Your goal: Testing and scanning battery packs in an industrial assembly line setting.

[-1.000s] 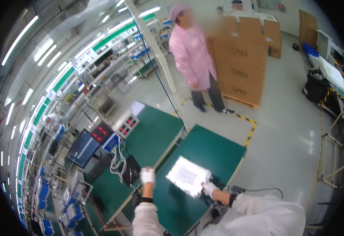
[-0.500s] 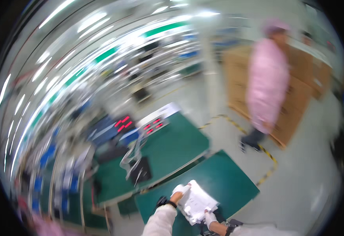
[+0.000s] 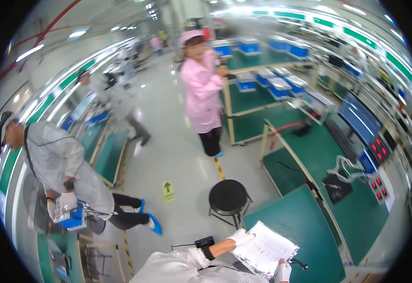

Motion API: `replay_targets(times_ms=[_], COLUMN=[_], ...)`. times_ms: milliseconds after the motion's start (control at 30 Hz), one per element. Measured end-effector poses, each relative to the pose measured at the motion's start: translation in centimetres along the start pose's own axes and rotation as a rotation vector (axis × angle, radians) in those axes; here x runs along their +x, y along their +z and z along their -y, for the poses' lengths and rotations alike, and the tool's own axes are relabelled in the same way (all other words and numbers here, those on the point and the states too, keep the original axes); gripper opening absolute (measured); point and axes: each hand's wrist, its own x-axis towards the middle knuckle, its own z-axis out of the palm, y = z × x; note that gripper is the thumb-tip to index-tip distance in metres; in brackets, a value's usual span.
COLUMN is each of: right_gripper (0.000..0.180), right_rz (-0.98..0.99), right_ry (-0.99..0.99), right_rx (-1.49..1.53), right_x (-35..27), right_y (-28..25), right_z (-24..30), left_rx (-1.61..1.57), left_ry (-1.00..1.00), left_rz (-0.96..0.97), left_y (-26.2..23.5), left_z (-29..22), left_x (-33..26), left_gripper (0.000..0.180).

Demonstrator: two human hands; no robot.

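Green tabletop (image 3: 302, 219) shows beyond white sheet (image 3: 266, 249) between gloved fingers (image 3: 246, 236).

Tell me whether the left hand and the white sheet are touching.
Touching. The head view shows the left hand gripping the sheet at its left edge, gloved fingers against it with no gap.

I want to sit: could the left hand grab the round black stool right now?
Probably not: the left hand is holding the silver-edged packet, though nothing seems to block the stool.
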Motion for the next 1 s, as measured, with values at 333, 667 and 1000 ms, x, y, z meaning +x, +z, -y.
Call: replay_targets(times_ms=[333,667,1000], right_gripper=[0.048,0.054,0.052], right_rz=[0.570,0.727,0.828], right_ry=[-0.251,-0.491,-0.574], right_rx=[-0.559,-0.732,-0.889], right_x=[-2.8,-5.8,-6.9], right_y=[30.0,54.5,69.3], right_z=[8.8,10.9,16.3], left_rx=[-0.687,-0.955,-1.061], left_ry=[-0.130,-0.139,-0.205], left_rz=[-0.631,-0.990,-1.127], left_y=[-23.0,-40.4,-51.2], left_z=[14.4,24.2,29.2], left_x=[-12.0,-16.0,-13.0], left_gripper=[0.044,0.050,0.055])
